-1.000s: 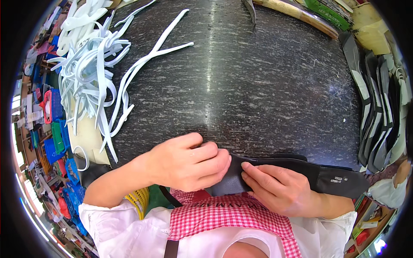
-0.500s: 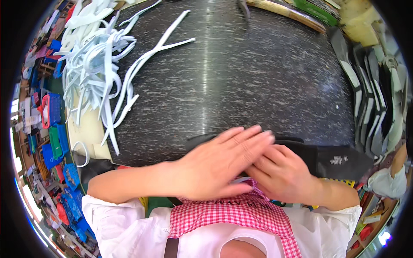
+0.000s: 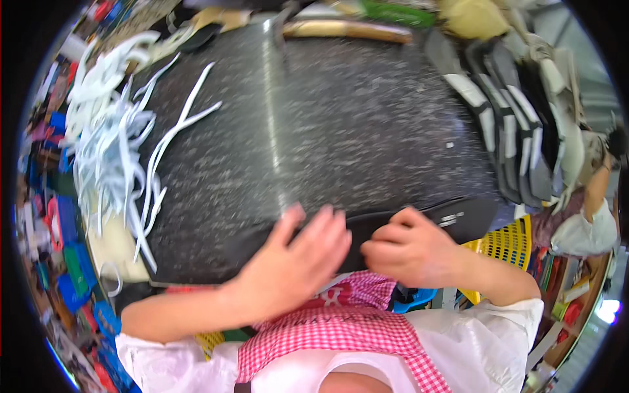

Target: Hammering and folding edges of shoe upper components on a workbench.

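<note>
Along the near edge of the dark speckled table lies a long, flat black piece (image 3: 373, 226), shaped like an insole, with small white print towards its right end. My right hand (image 3: 416, 252) is closed over its near edge, fingers curled in and thumb side up. Just left of it, my left hand (image 3: 301, 259) is raised over the left part of the piece, fingers spread and smeared by motion. Nothing shows in the left hand; whether it touches the piece I cannot tell.
White strips (image 3: 114, 157) are heaped at the left, several lying loose on the tabletop (image 3: 341, 131). A hammer (image 3: 347, 30) lies at the far edge. Several grey-black pieces with white bands (image 3: 504, 118) stand stacked at the right. A yellow basket (image 3: 511, 245) sits below the right edge.
My left hand has lifted off my right hand and moved left, its fingers spreading. The right hand stays on the black piece. The whole view has shifted and turned.
</note>
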